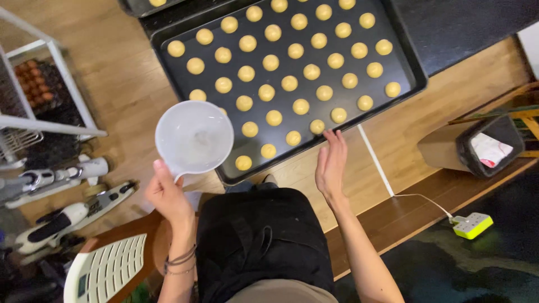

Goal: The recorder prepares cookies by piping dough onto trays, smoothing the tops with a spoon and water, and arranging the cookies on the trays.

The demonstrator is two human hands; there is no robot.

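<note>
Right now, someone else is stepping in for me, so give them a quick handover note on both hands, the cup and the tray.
Left hand: holds a white cup by its handle, over the tray's near left corner. The cup looks almost empty.
Right hand: open, holding nothing, fingers at the tray's near edge.
Tray: a dark baking tray on the wooden floor, covered with rows of small round dough balls. A second tray shows at the top edge.
Done: the tray is filled with balls, fairly evenly spaced.
Left: cannot tell from this view; the balls look pale and unbaked.
</note>
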